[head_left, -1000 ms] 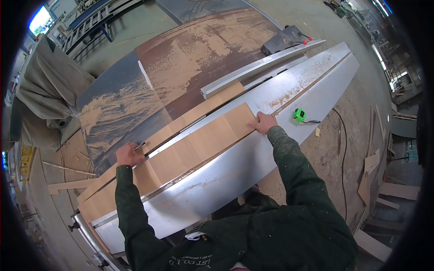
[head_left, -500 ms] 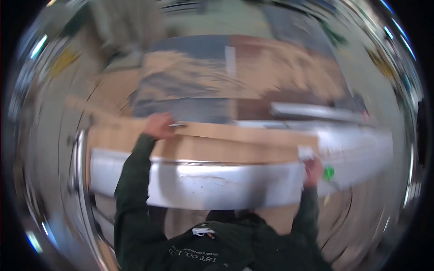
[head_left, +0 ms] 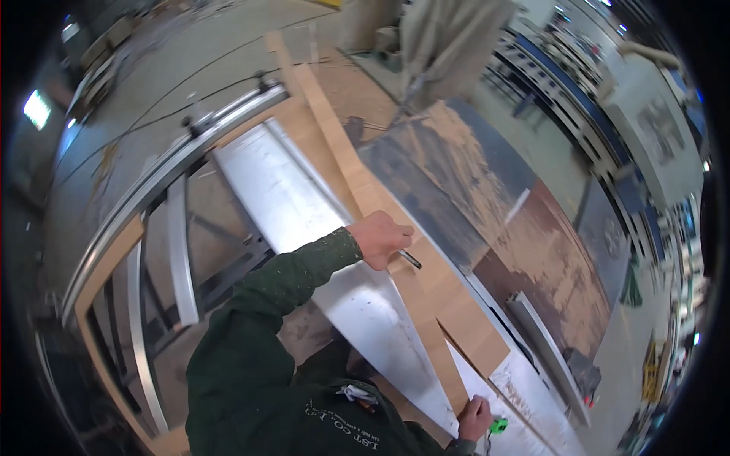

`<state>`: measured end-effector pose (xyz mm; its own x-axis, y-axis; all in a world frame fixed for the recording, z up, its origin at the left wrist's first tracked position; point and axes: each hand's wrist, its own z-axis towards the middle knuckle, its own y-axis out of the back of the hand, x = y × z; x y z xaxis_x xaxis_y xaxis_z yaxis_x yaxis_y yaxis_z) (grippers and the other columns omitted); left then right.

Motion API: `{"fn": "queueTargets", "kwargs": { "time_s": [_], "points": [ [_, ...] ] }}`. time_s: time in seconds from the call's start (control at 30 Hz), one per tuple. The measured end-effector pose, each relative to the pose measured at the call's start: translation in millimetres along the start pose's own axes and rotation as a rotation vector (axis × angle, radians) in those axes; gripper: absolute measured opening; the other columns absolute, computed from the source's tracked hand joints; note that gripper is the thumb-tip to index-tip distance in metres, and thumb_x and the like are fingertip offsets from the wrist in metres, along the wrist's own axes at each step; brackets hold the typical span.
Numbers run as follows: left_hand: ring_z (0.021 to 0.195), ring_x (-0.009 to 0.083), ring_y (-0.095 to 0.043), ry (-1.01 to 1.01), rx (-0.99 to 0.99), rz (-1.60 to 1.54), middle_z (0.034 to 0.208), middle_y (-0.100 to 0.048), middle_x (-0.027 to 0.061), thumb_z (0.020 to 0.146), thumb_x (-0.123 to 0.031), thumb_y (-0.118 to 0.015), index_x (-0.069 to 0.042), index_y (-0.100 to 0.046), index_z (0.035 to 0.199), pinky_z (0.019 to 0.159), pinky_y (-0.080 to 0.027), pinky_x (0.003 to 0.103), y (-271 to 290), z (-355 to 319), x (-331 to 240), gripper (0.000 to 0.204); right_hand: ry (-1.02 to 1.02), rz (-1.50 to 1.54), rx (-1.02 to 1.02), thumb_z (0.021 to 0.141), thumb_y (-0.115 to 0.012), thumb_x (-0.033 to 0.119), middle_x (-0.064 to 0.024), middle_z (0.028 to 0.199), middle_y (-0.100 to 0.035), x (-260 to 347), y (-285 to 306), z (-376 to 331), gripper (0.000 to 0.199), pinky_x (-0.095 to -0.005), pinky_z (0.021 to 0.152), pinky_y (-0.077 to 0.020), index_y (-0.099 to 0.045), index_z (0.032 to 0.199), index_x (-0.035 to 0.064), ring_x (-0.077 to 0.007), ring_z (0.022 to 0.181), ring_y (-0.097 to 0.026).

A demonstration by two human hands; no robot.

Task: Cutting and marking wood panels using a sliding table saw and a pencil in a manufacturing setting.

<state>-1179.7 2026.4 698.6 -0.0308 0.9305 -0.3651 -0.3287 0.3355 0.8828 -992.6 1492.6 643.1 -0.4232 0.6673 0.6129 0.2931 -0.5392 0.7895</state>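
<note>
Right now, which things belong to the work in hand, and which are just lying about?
In hand:
- left hand, gripping a dark pencil-like tool
- long wooden board under it
- right hand on the board's near end
- metal saw table

Lying about:
- green tape measure
- dusty dark panel
- grey cloth

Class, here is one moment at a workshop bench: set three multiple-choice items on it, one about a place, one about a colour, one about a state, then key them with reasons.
1. Where does the left hand rest?
A on the long wooden board
B on the floor
C on a shelf

2. What colour is the sleeve?
A red
B dark green
C white

3. How is the left hand?
A spread flat
B closed around a thin dark tool
C hanging free

Answers:
1 A, it lies on the board beside the metal sheet.
2 B, the fabric is dark green.
3 B, the tool pokes out of the fist.
</note>
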Motion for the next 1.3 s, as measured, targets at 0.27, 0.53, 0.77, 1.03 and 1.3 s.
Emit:
{"fn": "queueTargets", "kwargs": {
  "time_s": [0.27, 0.53, 0.77, 1.03, 1.3],
  "points": [
    [0.07, 0.0394, -0.062, 0.38, -0.014, 0.181, 0.087, -0.057, 0.0101, 0.064, -0.012, -0.067, -0.005, -0.056, 0.077, 0.059, -0.048, 0.052, 32, -174, -126, 0.018, 0.628, -0.076, 0.324, 0.065, -0.086, 0.023, -0.0159, 0.099, -0.064, -8, 15, -51, 0.068, -0.0483, 0.082, -0.0498, -0.059, 0.124, 0.003, -0.0394, 0.093, -0.062],
    [0.079, 0.0358, -0.066, 0.869, -0.111, 0.257, 0.097, -0.059, 0.0072, 0.065, -0.016, -0.076, -0.01, -0.062, 0.095, 0.065, -0.053, 0.047, 26, -365, -248, 0.033, 0.988, -0.086, 0.397, 0.081, -0.078, 0.027, -0.0118, 0.095, -0.067, 31, -18, -59, 0.037, -0.0434, 0.079, -0.0473, -0.066, 0.109, 0.0069, -0.0335, 0.088, -0.064],
    [0.083, 0.0353, -0.068, 1.032, -0.337, 0.307, 0.094, -0.064, 0.0064, 0.062, -0.017, -0.076, -0.011, -0.066, 0.092, 0.067, -0.054, 0.047, 32, -514, -250, 0.032, 1.163, -0.006, 0.51, 0.072, -0.083, 0.028, -0.0133, 0.104, -0.063, 121, -138, -72, 0.046, -0.0505, 0.089, -0.0432, -0.062, 0.108, 0.0092, -0.0373, 0.1, -0.058],
    [0.091, 0.0377, -0.07, 1.491, -0.096, 0.402, 0.098, -0.071, 0.0111, 0.073, -0.031, -0.08, -0.013, -0.075, 0.093, 0.077, -0.057, 0.049, 56, -658, -172, 0.027, 1.227, 0.033, 0.682, 0.077, -0.081, 0.037, -0.0119, 0.115, -0.063, 280, -278, -88, 0.056, -0.0495, 0.101, -0.0383, -0.063, 0.123, 0.0095, -0.034, 0.113, -0.057],
    [0.097, 0.041, -0.071, 1.82, 0.257, 0.497, 0.098, -0.075, 0.0179, 0.075, -0.039, -0.079, -0.012, -0.079, 0.1, 0.08, -0.058, 0.05, 83, -695, -68, 0.037, 1.013, -0.111, 0.551, 0.08, -0.076, 0.032, -0.0125, 0.141, -0.056, 294, -309, -61, 0.067, -0.0553, 0.115, -0.0304, -0.056, 0.139, 0.008, -0.0345, 0.137, -0.047]
  ]
}}
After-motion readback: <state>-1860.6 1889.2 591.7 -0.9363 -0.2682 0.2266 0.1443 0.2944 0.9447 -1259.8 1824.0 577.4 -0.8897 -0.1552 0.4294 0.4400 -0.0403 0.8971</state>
